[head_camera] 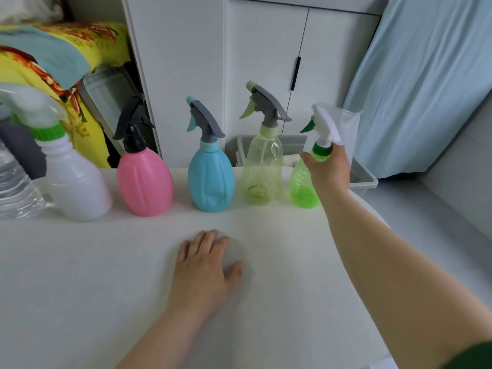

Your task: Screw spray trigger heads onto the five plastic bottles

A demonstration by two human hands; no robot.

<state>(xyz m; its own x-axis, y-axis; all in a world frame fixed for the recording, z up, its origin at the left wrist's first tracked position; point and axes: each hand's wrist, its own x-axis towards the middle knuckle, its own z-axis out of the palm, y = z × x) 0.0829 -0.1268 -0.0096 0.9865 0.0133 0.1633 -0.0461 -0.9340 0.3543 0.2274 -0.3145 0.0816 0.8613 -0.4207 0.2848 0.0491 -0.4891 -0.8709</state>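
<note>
The fingers of the right hand were wrapped around the neck and shoulder of the green bottle, just under its green collar, with one fingertip raised against the white trigger head. The left hand lay flat on the white table, fingers spread and holding nothing.

The green bottle stood at the right end of a row near the far edge of the table. To its left stood the yellow-green bottle, the blue bottle, the pink bottle and the white bottle, each already with a head on top.

This looked like the last step, either a final tightening or setting the bottle in place. To do it well, I think the hand should hold the body firm and turn only the collar, keeping the head straight so the thread does not cross, and stop when it feels snug.

The palm covered the joint of collar and neck, so I could not tell if the head was fully seated. The white bottle's head was blurred and partly cut off, and a clear bottle at the left edge was only half visible.
</note>
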